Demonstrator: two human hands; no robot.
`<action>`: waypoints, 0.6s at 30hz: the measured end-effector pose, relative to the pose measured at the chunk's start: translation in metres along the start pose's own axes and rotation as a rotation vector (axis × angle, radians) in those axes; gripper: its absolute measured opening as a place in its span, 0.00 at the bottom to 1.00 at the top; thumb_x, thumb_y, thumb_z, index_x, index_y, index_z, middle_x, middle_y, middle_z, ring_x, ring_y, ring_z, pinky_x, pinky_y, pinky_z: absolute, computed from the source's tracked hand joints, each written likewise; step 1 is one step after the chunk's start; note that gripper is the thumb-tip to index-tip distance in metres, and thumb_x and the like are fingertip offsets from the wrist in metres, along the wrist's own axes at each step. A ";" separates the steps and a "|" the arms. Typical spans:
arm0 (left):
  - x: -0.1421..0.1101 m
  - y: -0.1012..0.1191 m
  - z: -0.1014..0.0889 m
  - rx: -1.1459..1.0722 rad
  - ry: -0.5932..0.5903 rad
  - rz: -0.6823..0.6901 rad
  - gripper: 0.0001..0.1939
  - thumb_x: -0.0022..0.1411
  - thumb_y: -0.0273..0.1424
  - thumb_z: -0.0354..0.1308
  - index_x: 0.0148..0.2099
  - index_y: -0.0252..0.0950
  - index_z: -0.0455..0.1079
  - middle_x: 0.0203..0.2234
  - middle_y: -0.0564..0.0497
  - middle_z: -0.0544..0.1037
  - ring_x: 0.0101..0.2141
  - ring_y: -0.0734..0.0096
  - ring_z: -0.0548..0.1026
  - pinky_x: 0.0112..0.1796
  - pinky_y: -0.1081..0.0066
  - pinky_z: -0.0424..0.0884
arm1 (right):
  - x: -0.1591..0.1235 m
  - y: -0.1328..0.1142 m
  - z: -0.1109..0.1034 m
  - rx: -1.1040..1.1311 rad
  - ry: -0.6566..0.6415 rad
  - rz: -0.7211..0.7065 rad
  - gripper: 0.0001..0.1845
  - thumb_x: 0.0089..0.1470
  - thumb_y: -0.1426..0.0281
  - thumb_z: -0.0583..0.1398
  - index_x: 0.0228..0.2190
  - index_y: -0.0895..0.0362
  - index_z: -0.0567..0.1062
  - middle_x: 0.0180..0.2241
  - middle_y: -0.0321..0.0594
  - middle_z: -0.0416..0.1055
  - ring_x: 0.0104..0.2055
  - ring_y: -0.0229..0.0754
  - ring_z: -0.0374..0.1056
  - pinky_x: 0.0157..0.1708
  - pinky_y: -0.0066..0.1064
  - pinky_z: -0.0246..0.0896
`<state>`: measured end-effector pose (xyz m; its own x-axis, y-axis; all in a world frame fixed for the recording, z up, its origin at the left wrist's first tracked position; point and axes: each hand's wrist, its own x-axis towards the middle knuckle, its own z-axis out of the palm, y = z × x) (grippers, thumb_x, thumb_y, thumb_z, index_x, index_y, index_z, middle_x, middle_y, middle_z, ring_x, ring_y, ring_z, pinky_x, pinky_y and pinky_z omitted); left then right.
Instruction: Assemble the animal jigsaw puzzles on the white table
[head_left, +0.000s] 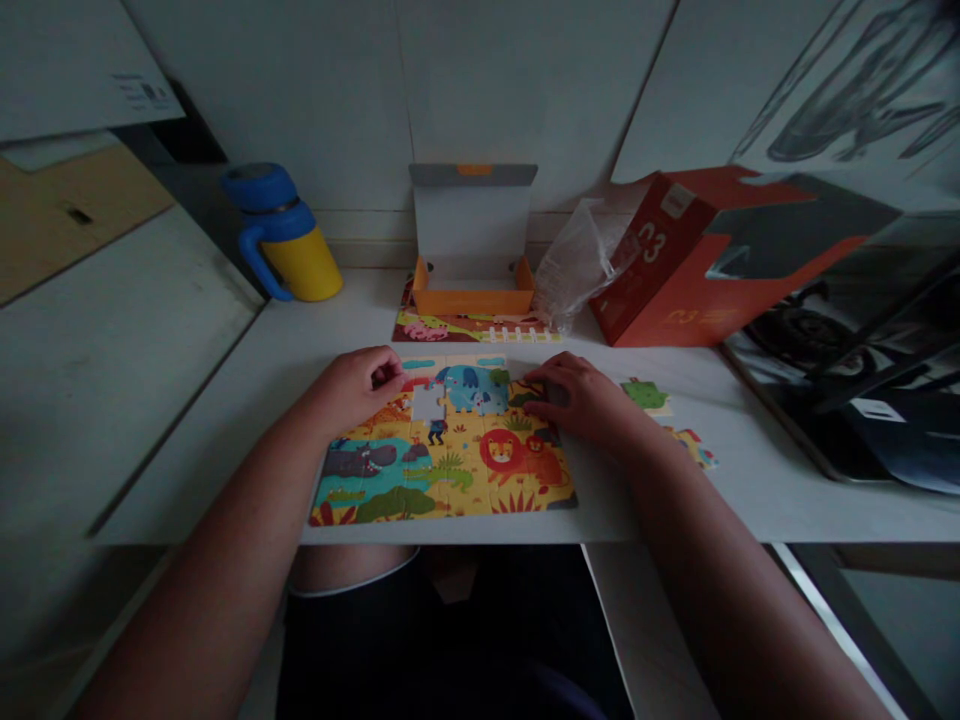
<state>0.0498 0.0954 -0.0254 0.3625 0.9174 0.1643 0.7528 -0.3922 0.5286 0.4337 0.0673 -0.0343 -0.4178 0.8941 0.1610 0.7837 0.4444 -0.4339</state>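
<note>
An animal jigsaw puzzle (pixel 450 470) lies flat near the table's front edge, showing elephants, lions, a hippo and a crocodile. A pale gap (pixel 429 404) stands open in its upper left part. My left hand (pixel 358 388) rests at the upper left border, fingers curled and thumb close to them; whatever they may pinch is hidden. At the upper right side, my right hand (pixel 581 398) has thumb and fingers closed about a dark green and yellow puzzle piece (pixel 525 393). Beyond that hand lie a loose green piece (pixel 645 396) and a multicoloured piece (pixel 697 447), partly hidden by my forearm.
Behind the puzzle, an open orange box (pixel 474 301) stands on a printed picture sheet (pixel 465 329). A clear plastic bag (pixel 574 265) leans by a large red box (pixel 671 290). At the back left is a yellow and blue flask (pixel 304 260). Black equipment (pixel 840 370) occupies the right.
</note>
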 end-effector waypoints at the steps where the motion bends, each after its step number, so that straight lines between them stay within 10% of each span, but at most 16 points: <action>1: 0.000 -0.001 0.000 0.002 -0.001 0.000 0.09 0.69 0.39 0.61 0.39 0.39 0.72 0.30 0.53 0.79 0.30 0.70 0.74 0.33 0.69 0.68 | 0.000 0.001 0.000 0.002 -0.002 -0.006 0.20 0.62 0.57 0.70 0.54 0.49 0.84 0.51 0.48 0.74 0.53 0.54 0.73 0.58 0.47 0.70; 18: 0.000 0.001 -0.001 -0.008 0.008 0.007 0.09 0.69 0.39 0.61 0.39 0.39 0.73 0.29 0.53 0.79 0.29 0.71 0.73 0.32 0.70 0.68 | -0.001 0.003 -0.004 -0.068 0.085 0.049 0.17 0.66 0.55 0.64 0.51 0.50 0.84 0.49 0.49 0.77 0.50 0.55 0.73 0.56 0.48 0.70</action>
<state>0.0497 0.0950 -0.0244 0.3634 0.9151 0.1747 0.7459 -0.3982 0.5340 0.4383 0.0679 -0.0316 -0.3400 0.9151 0.2169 0.8327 0.4001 -0.3829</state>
